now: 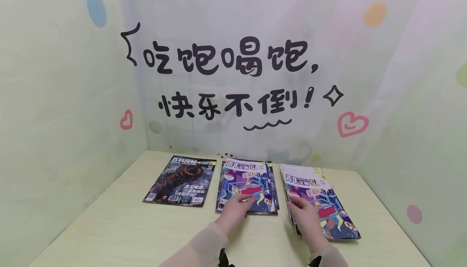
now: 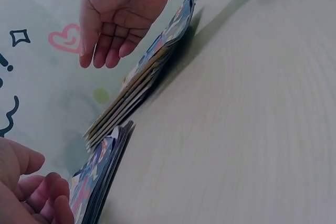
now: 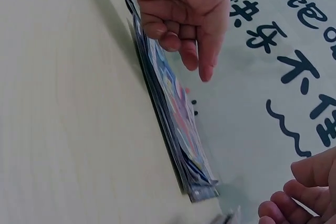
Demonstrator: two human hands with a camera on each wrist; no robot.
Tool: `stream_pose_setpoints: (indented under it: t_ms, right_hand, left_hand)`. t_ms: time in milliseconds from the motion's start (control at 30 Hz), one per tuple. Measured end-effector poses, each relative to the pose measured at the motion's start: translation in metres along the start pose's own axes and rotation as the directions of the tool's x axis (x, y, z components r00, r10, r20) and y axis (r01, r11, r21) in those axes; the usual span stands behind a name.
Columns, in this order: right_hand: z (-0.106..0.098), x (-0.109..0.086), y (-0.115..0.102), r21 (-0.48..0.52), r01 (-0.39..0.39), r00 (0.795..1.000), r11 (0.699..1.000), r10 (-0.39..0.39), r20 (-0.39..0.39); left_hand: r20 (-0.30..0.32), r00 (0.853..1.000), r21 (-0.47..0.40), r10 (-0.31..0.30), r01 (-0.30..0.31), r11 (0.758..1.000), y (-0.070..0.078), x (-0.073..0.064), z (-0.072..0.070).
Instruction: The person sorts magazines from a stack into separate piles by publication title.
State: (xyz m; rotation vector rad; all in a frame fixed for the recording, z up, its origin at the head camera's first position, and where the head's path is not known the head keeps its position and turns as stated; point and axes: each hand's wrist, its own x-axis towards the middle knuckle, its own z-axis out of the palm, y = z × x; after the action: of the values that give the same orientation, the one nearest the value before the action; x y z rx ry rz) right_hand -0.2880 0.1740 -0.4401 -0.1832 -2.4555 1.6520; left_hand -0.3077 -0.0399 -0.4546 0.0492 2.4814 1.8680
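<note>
My left hand (image 1: 235,210) hovers over the near part of the middle magazine stack (image 1: 251,178), which has a purple comic-style cover on top and dark covers beneath. Its fingers are loosely bent with nothing between them, as the left wrist view shows of that hand (image 2: 34,187). Beside the left edge of the right magazine stack (image 1: 339,214), which wears the same purple cover, is my right hand (image 1: 304,220). In the right wrist view this hand (image 3: 310,192) is relaxed and holds nothing. Several layered edges show on the right stack (image 2: 139,93) in the left wrist view.
A dark-covered magazine (image 1: 182,180) lies flat on the left of the pale wooden table (image 1: 109,222). Fabric walls enclose the table at the back and both sides; black lettering (image 1: 233,56) is printed on the back wall.
</note>
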Motion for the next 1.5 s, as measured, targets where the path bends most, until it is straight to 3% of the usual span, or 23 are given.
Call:
stream_pose_setpoints:
  t_ms: [267, 567, 833, 1100, 1500]
  right_hand:
    - [0.040, 0.001, 0.001, 0.004, 0.014, 0.999, 1.000, -0.014, 0.030]
    - [0.066, 0.005, 0.010, -0.179, 0.087, 0.996, 0.980, -0.092, -0.018]
    - [0.075, 0.005, 0.015, -0.215, 0.019, 0.998, 0.976, -0.032, -0.059]
    - [0.080, 0.005, 0.018, -0.229, -0.013, 0.997, 0.973, -0.005, -0.079]
    - [0.082, 0.007, 0.020, -0.214, -0.053, 0.996, 0.975, 0.035, -0.085]
  left_hand:
    - [-0.116, 0.993, 0.078, 0.013, -0.003, 0.997, -0.013, 0.002, -0.028]
    - [-0.301, 0.953, 0.137, 0.029, 0.013, 0.991, -0.030, -0.002, -0.049]
    - [-0.335, 0.942, 0.118, 0.029, 0.011, 0.993, -0.041, -0.003, -0.050]
    - [-0.307, 0.949, 0.277, 0.068, 0.021, 0.961, -0.045, -0.004, -0.049]
    - [-0.345, 0.937, 0.321, 0.059, 0.059, 0.945, -0.045, 0.000, -0.045]
